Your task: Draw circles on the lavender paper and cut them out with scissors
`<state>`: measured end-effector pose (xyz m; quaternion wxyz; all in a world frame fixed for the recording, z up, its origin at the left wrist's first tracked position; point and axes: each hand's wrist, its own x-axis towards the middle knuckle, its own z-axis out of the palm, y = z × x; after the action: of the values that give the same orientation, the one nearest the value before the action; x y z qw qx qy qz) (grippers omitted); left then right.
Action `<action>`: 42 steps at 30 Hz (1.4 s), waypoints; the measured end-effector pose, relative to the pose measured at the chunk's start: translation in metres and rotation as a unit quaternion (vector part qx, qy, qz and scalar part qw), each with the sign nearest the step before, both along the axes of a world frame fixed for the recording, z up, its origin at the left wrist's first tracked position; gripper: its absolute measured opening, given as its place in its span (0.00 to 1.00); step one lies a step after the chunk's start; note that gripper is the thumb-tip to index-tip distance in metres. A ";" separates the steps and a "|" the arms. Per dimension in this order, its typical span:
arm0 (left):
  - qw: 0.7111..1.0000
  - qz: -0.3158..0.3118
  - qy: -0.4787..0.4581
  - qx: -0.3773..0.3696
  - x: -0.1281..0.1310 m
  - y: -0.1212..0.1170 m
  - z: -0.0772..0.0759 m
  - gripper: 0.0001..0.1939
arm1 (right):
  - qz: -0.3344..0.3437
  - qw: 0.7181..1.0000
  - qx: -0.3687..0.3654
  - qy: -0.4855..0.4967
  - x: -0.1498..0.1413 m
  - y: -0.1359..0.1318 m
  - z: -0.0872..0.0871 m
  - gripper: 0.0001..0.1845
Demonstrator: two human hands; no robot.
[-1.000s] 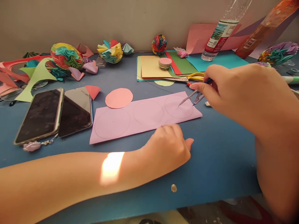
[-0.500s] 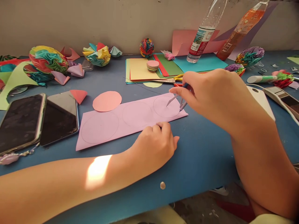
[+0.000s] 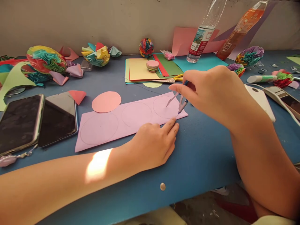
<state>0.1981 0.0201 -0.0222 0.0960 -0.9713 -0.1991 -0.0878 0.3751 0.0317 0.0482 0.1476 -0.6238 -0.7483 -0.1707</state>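
A strip of light purple paper (image 3: 98, 137) lies slantwise on the blue table, with three circles drawn on it. My right hand (image 3: 206, 93) pinches the top of a drawing compass (image 3: 181, 104); its point and its pencil leg both stand on the right-hand circle. My left hand (image 3: 159, 140) rests at the strip's lower edge, fingers stretched out, fingertips touching the paper close to the pencil leg. A pink paper disc (image 3: 106, 101) overlaps the strip's upper edge.
Two phones (image 3: 21, 122) lie at left beside folded paper pieces. Behind are coloured sheets (image 3: 140, 70) with a stack of small discs (image 3: 152, 66), scissors (image 3: 170, 81) and paper balls (image 3: 96, 55). A water bottle (image 3: 198, 43) and an orange drink bottle (image 3: 236, 34) lean against the wall.
My left hand has uncurled, its fingers now reaching forward onto the paper's edge. The compass's pencil leg has shifted slightly along the right-hand circle.
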 end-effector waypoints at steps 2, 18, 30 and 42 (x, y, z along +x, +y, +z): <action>1.000 -0.003 0.008 -0.011 0.000 0.000 0.001 0.24 | -0.013 1.000 -0.007 0.006 0.000 0.000 0.000 0.22; 0.997 -0.026 -0.060 0.042 -0.002 -0.001 -0.004 0.19 | -0.057 0.997 -0.045 0.022 -0.003 0.005 0.003 0.23; 0.999 -0.014 -0.025 -0.035 -0.001 0.001 0.000 0.17 | -0.040 0.996 -0.043 0.065 -0.008 0.010 -0.010 0.17; 0.997 -0.003 0.004 -0.080 0.000 -0.002 0.009 0.20 | 0.079 0.989 -0.098 0.080 -0.021 0.013 -0.029 0.12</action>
<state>0.1978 0.0182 -0.0136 0.0185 -0.9768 -0.2023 -0.0676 0.3544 0.0450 0.0190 0.1585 -0.5856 -0.7942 -0.0341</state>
